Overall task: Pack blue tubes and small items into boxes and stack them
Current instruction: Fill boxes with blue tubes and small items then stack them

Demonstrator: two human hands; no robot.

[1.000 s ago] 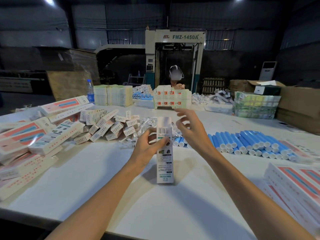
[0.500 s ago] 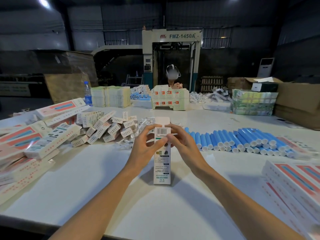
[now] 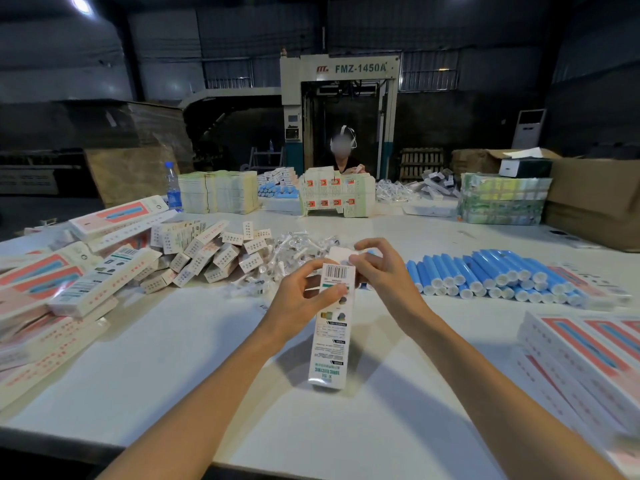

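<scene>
The left hand (image 3: 302, 299) gripped the upper half of a tall white box (image 3: 330, 348) that stood on end on the table (image 3: 173, 358). Its thumb lay across the printed front and its fingers were hidden behind. The right hand (image 3: 384, 277) pinched the top flap (image 3: 341, 253) with curled fingers. Whether the flap was tucked in could not be told, and the box's contents were out of sight. Just right of that hand lay a row of blue tubes (image 3: 491, 273), its nearest end hidden behind the fingers. Beyond both hands lay clear packets (image 3: 294, 245), too blurred to identify. Left of the left hand sat a heap of small boxes (image 3: 207, 252). Far to the right, a stack of long boxes (image 3: 585, 351) was cut off by the frame.
</scene>
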